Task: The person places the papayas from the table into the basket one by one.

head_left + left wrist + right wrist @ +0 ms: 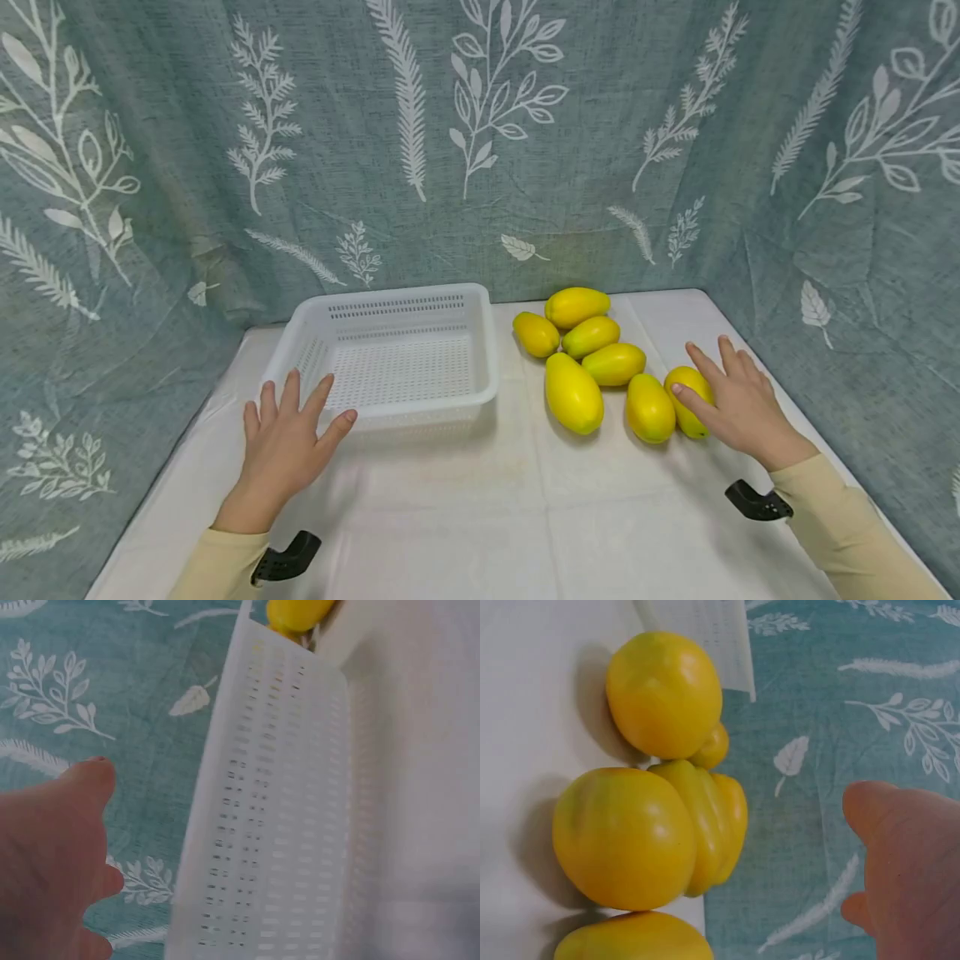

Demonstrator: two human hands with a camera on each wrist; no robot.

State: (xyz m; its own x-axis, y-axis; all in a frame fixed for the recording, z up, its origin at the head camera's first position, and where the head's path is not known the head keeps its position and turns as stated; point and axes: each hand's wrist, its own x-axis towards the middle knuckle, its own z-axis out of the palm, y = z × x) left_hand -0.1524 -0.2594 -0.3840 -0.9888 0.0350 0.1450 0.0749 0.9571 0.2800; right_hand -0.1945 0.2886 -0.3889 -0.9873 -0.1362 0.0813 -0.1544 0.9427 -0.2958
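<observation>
My left hand (281, 450), fingers spread, is at the near left corner of a white perforated plastic basket (491, 350) and overlaps its rim in the head view. In the left wrist view the basket's slotted side wall (255, 825) fills the middle, with the left hand (56, 862) beside it. Yellow oblong fruits that look like papayas (573, 396) lie in a group right of the basket. My right hand (738, 408) reaches toward the rightmost papaya (690, 387), its thumb overlapping that fruit. Several papayas (626, 836) show in the right wrist view, with the right hand (911, 862) to their right, holding nothing.
A white cloth (450, 517) covers the table. Blue-green curtains (337, 167) with white leaf prints stand behind it and along both sides. Each wrist has a black camera mount, one on the left (287, 557) and one on the right (757, 502).
</observation>
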